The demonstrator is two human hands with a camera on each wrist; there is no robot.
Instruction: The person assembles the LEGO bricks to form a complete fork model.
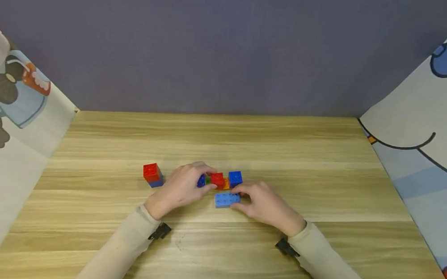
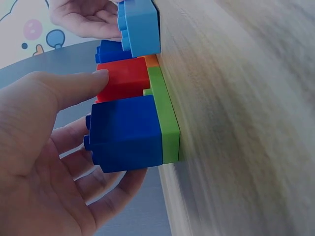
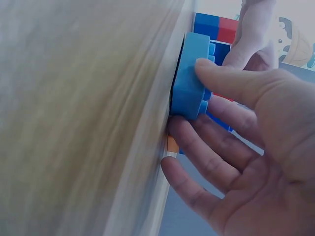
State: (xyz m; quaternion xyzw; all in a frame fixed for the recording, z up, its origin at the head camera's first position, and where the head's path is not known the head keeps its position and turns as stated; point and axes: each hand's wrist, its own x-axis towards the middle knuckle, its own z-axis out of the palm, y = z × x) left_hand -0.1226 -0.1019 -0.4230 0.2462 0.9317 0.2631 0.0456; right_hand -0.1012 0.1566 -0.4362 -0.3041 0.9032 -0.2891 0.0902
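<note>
A low row of toy building bricks stands on the table, with a green brick (image 2: 167, 120) and an orange brick (image 1: 226, 185) as its base. On top sit a dark blue brick (image 2: 125, 135) at the left, a red brick (image 1: 217, 180) in the middle and another blue brick (image 1: 235, 178) at the right. My left hand (image 1: 186, 185) pinches the red brick, its thumb on the near side. In front of the row lies a light blue, longer brick (image 1: 223, 200), studs up. My right hand (image 1: 263, 202) holds that brick's right end between thumb and fingers.
To the left of my left hand, a red brick (image 1: 150, 172) is stacked on a blue one (image 1: 157, 183). The wooden table (image 1: 212, 255) meets a grey panel (image 1: 224, 45) at the back. Printed side walls (image 1: 421, 100) stand left and right.
</note>
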